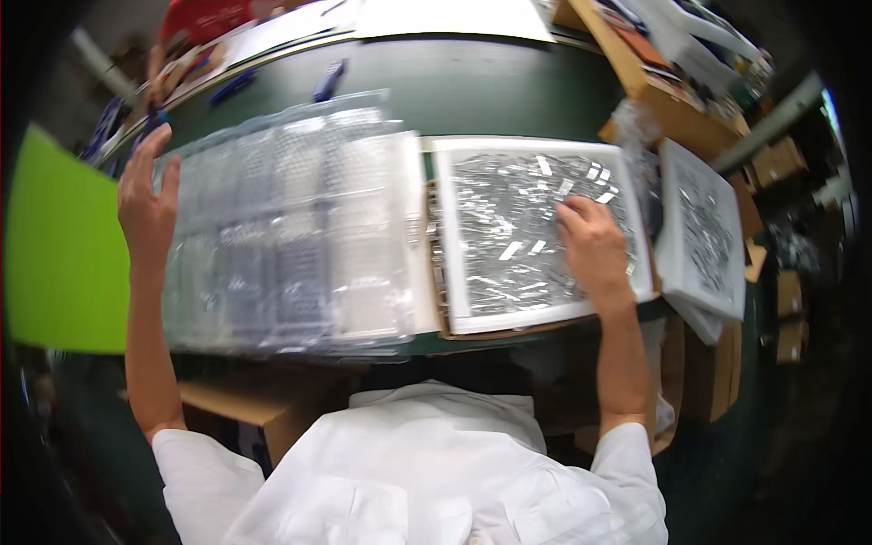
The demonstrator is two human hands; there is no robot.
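Observation:
My left hand (150,204) is raised at the left edge of a stack of clear plastic blister trays (282,227), with thumb and fingers apart. Whether it touches the tray edge is blurred. Over a white foam tray (443,245) full of small shiny metal strips (509,218), my right hand (595,245) reaches down with its fingertips pinched together among the pieces. What those fingertips hold, if anything, is too small to tell. The trays have rows of rectangular compartments and look smeared by motion.
To the right a second foam tray (672,218) of metal pieces stands tilted. Behind it is a cardboard box (677,113) with assorted items. Blue tools (330,80) lie on the green table (490,82). A person in red (204,18) is at the far left, near a bright green panel (64,245).

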